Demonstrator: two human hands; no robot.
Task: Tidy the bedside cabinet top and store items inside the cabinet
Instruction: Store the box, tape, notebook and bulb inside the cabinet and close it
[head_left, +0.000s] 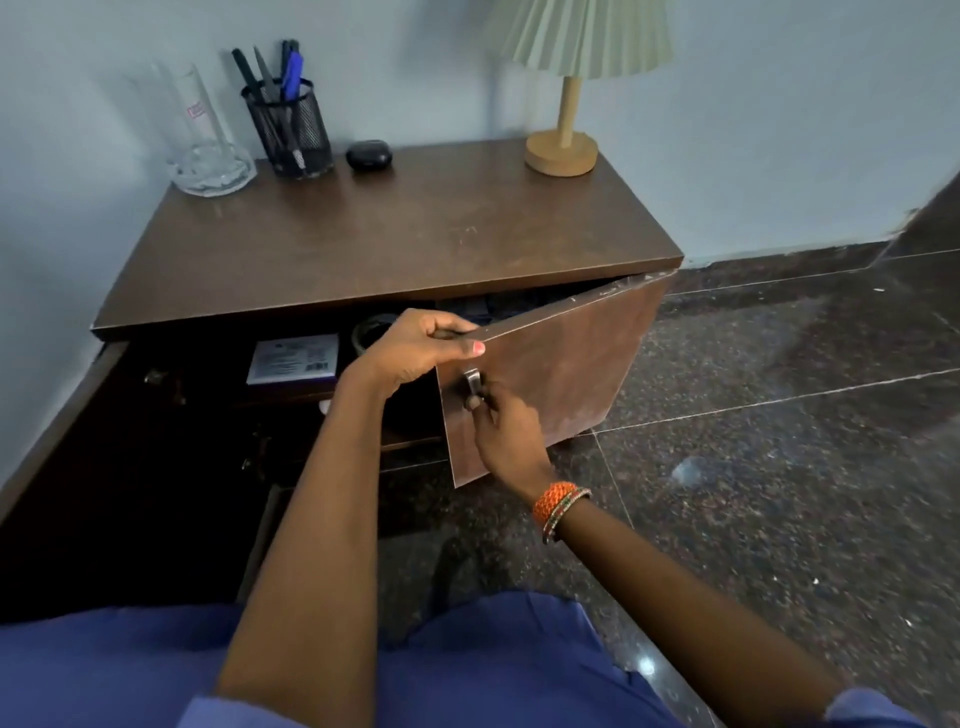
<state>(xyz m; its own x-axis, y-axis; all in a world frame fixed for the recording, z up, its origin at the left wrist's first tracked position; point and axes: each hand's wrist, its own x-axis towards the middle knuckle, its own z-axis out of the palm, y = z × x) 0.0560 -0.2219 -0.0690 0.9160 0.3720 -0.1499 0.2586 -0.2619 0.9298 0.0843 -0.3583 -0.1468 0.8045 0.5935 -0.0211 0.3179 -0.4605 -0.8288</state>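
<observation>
Bedside cabinet (395, 234): dark brown wood-look laminate, top scuffed and dusty, pale scratch marks toward the right front. It sits against a pale blue wall on dark speckled stone floor (779, 415).

Right door (550, 364) is ajar, swung out at an angle, chipped along its top edge. Left door (57, 426) is swung wide open, interior mostly dark.

Left hand (415, 348) grips the right door's top edge near the corner, fingers curled over it, thumb on the front face. Right hand (506, 431) pinches the small metal handle (471, 384) on the door face; orange bracelets (558, 506) on that wrist.

Inside, on the shelf: a white and blue box (293, 358) and a dark ring-shaped item (369, 332), partly hidden behind the left hand.

On top, back row, left to right: clear glass vase (208, 140), black mesh pen holder (288, 127) with pens, small black oval case (369, 154), wooden-base lamp (563, 140) with pleated shade.
</observation>
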